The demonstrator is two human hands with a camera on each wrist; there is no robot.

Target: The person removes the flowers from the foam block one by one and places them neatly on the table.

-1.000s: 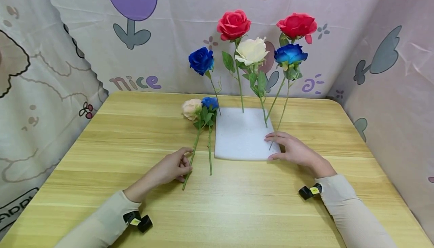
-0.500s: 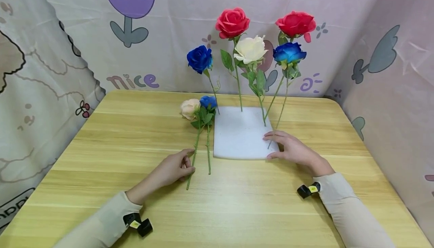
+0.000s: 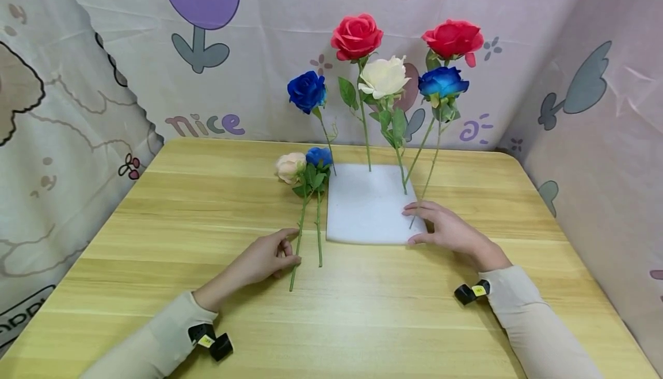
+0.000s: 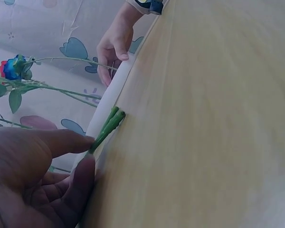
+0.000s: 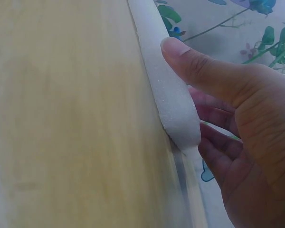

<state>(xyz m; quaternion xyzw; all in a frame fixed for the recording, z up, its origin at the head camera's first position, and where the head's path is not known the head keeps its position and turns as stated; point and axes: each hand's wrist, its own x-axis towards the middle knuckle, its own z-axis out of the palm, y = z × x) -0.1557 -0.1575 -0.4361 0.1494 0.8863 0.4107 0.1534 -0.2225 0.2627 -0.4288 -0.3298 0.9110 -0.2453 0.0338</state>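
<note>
A pale peach rose (image 3: 291,168) lies on the table left of the white foam board (image 3: 362,212). My left hand (image 3: 271,257) pinches its green stem near the lower end, between thumb and index finger. The left wrist view shows two green stem ends (image 4: 109,124) just past those fingertips. Close beside lies a blue rose (image 3: 318,157), its stem parallel and apart from my fingers. At the board's near right corner, my right hand (image 3: 448,226) holds the foam, thumb at the front edge and fingers curved round the side. A thin stem stands between that thumb and fingers.
Two red roses (image 3: 356,37), a white rose (image 3: 384,77), a dark blue rose (image 3: 307,92) and a bright blue rose (image 3: 443,83) stand upright at the board. The wooden table (image 3: 357,321) ends at a printed cloth backdrop (image 3: 279,39).
My left hand has shifted slightly right, swinging the lower end of the peach rose's stem closer to the blue rose's stem. My right hand stays at the board's corner.
</note>
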